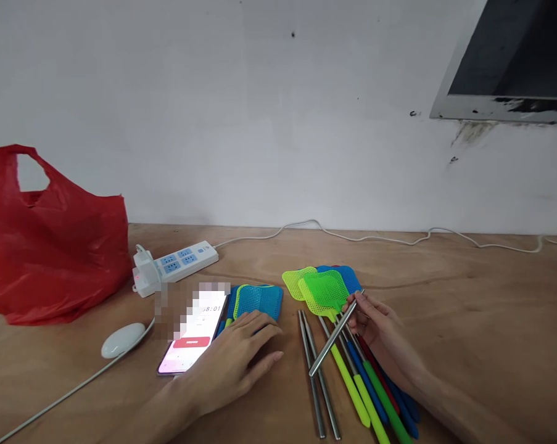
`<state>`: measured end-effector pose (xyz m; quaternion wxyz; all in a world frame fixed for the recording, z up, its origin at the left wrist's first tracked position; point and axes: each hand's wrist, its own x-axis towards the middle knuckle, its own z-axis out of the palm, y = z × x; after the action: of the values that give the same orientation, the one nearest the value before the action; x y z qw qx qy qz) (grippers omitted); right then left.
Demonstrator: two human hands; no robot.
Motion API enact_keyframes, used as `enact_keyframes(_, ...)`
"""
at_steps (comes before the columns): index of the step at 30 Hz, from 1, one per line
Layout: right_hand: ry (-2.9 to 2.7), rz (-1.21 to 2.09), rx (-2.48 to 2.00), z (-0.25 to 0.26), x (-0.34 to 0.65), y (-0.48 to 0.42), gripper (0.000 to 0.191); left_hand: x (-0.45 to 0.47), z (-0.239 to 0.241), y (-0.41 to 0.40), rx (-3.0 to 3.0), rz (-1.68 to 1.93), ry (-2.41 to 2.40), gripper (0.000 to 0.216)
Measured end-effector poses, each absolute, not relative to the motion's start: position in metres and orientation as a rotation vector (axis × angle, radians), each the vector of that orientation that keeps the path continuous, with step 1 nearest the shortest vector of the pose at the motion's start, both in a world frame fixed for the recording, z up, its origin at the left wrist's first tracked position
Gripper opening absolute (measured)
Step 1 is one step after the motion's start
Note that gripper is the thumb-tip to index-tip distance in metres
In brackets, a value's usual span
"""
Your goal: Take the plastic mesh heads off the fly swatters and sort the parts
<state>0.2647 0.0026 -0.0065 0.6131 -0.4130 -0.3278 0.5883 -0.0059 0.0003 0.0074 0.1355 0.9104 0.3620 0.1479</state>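
Note:
My right hand (375, 320) pinches the upper end of a silver metal tube (331, 345), which slants down to the left above the table. Under and behind it lies a pile of fly swatters with green, yellow-green, blue and red colours; a bright green swatter head (327, 288) is on top. Two more metal tubes (316, 376) rest side by side, left of the pile. My left hand (241, 354) is over the table with its fingers loosely stretched and apart, nothing seen in it. Just beyond its fingers is a stack of blue swatter heads (258, 302), partly hidden by the hand.
A lit phone (192, 339) leans by my left forearm. Behind it is a white power strip (181, 265), its cord (375, 238) running along the wall. A red plastic bag (56, 246) stands at left, near a white mouse-shaped device (123, 340) on a cable.

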Motion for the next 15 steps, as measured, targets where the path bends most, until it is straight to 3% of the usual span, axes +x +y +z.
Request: enact_keyframes(15,-0.978,1.276,-1.077,-0.0056,0.2612,0.0009,0.043,-0.0017,0.0049,-0.0029,2.667,0.369,0.894,0.012)
